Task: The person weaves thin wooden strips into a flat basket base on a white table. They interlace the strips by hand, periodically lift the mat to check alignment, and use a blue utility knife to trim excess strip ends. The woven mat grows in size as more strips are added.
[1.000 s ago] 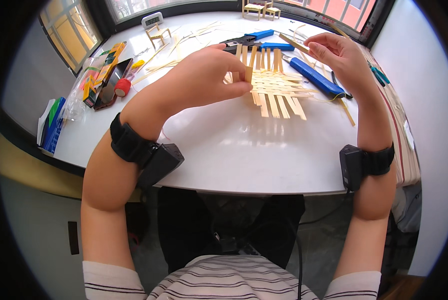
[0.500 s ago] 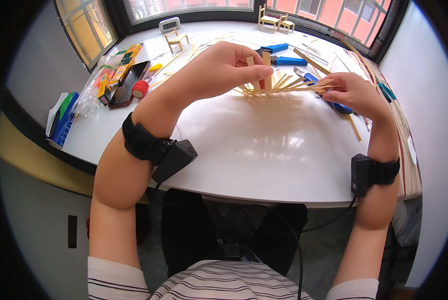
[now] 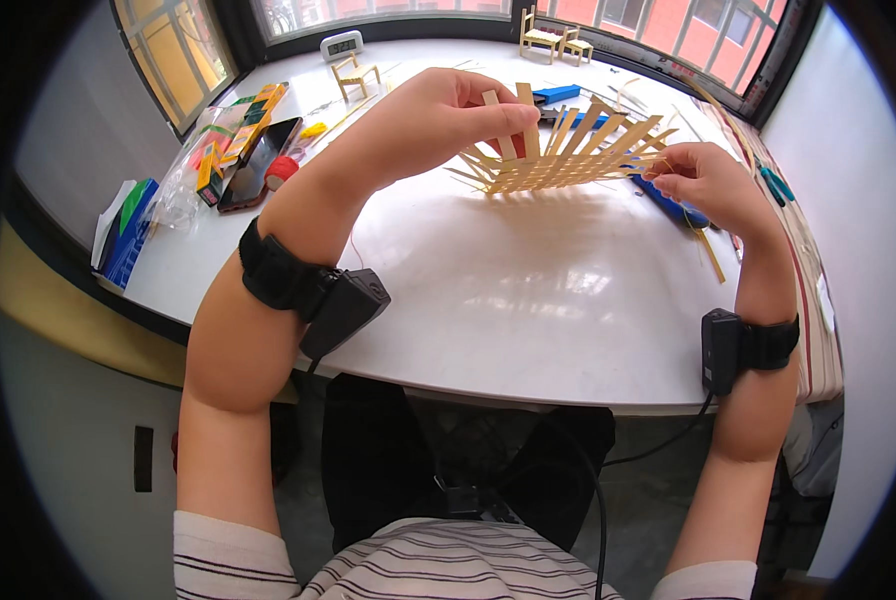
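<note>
Lifted since before: woven stick mat off table | left hand, right hand pinch its edges | plastic bag holds coloured boxes

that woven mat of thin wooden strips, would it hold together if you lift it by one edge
Probably only loosely: the woven strip mat shows uneven ends fanning out, with no visible binding. It looks light, since the left hand and right hand lift it by fingertips. The thin strips likely flex and could slide apart.

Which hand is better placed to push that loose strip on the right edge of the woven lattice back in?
Probably right: the right hand is already at the woven lattice's right edge, while the left hand grips its left side.
</note>
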`<state>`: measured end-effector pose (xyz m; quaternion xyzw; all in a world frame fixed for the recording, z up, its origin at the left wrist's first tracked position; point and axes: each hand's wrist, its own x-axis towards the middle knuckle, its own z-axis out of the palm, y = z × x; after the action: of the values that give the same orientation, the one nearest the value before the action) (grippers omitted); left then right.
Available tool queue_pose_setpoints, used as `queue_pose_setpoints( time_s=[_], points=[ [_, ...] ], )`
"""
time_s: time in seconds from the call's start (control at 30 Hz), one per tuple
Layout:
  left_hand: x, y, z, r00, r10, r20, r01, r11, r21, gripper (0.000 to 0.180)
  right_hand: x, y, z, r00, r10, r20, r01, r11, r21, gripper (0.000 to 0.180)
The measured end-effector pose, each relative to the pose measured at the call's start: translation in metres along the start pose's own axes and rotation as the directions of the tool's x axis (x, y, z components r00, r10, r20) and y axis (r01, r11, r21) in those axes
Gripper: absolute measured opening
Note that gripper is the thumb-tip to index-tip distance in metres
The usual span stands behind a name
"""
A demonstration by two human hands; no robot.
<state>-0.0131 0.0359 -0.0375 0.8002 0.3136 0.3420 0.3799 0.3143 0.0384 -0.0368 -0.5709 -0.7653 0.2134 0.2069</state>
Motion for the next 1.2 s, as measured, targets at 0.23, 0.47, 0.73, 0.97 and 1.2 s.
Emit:
queue_pose_setpoints(
  time_s=[0.23, 0.47, 0.73, 0.97, 1.2],
  points=[
    [0.001, -0.004, -0.004, 1.0, -0.008, -0.004, 0.008, 1.0, 0.02, 0.032, 0.002, 0.003, 0.0, 0.999, 0.018, -0.028, -0.019, 1.0, -0.007, 0.02],
    [0.0, -0.006, -0.007, 0.992, -0.062, -0.113, 0.059, 0.998, -0.025, 0.032, 0.002, 0.004, -0.002, 0.987, -0.077, -0.143, 0.073, 0.997, -0.029, 0.021],
    [0.0, -0.006, -0.012, 0.994, -0.033, -0.101, 0.042, 0.995, 0.086, 0.032, -0.001, -0.003, -0.004, 0.992, -0.003, -0.126, -0.001, 0.999, -0.032, 0.019],
    [0.001, -0.006, -0.02, 0.996, -0.033, -0.077, 0.029, 0.999, -0.045, 0.03, 0.002, 0.002, -0.006, 0.984, 0.017, -0.179, -0.009, 0.999, 0.046, 0.019],
    [-0.002, -0.013, -0.049, 0.976, -0.052, -0.213, -0.048, 0.897, -0.439, 0.032, -0.005, -0.017, -0.001, 0.988, 0.13, -0.077, -0.125, 0.99, 0.071, 0.021]
  ],
)
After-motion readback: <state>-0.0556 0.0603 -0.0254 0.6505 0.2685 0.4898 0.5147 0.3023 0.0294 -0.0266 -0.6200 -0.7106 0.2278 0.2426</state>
